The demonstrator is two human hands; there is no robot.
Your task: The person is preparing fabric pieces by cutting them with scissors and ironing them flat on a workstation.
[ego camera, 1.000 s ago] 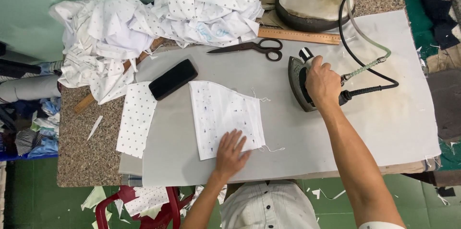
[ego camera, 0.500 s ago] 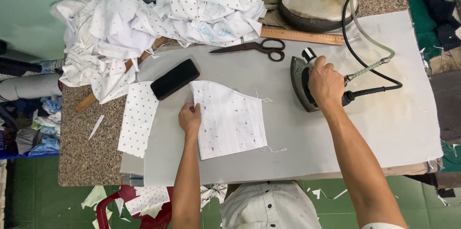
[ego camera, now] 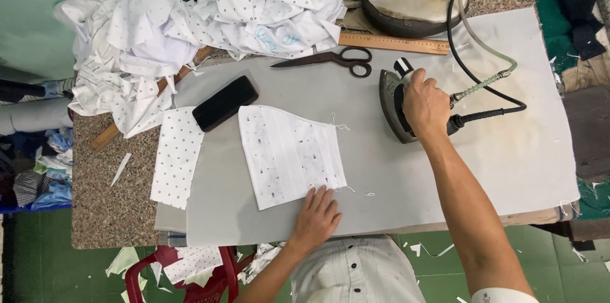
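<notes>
On the grey padded pressing board [ego camera: 508, 150], the white dotted fabric panel [ego camera: 289, 154] lies near the front edge, the flat black phone [ego camera: 225, 102] touching its rear-left corner, the dark steel scissors [ego camera: 327, 59] behind it, and the grey steam iron [ego camera: 395, 103] toward the right.

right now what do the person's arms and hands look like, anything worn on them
Both hands, the left hand and the right hand, are bare: no gloves, and no rings or watch that I can make out. The forearms are bare too. A white short sleeve edge shows at the right upper arm. The shirt is white with faint stripes and dark buttons.
</notes>
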